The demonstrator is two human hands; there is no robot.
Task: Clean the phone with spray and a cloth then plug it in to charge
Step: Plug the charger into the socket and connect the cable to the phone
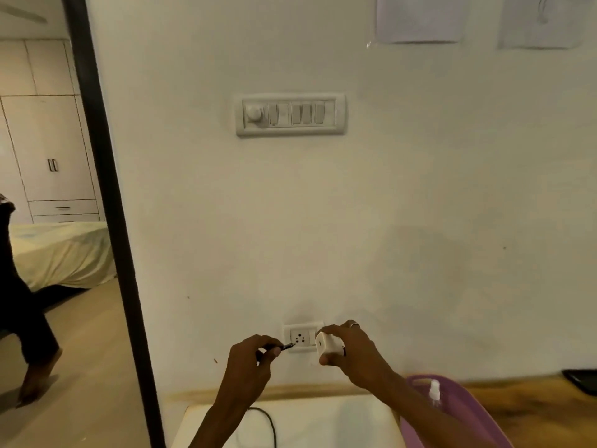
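My left hand (255,357) pinches the plug end of a black charging cable (286,346), its tip pointing right. My right hand (352,350) grips a white charger adapter (328,345) with its port side turned toward the cable tip. Both are held just in front of a white wall socket (300,337), with a small gap between cable tip and adapter. The cable trails down over a cream surface (268,425). A clear spray bottle (434,391) stands in a purple basin (468,412) at lower right. A dark phone (581,379) lies at the far right edge.
A switch panel (290,114) is mounted higher on the white wall. A wooden tabletop (533,412) runs to the right. A black door frame (106,202) stands on the left, with a bed (61,253) and a person's leg (29,334) beyond it.
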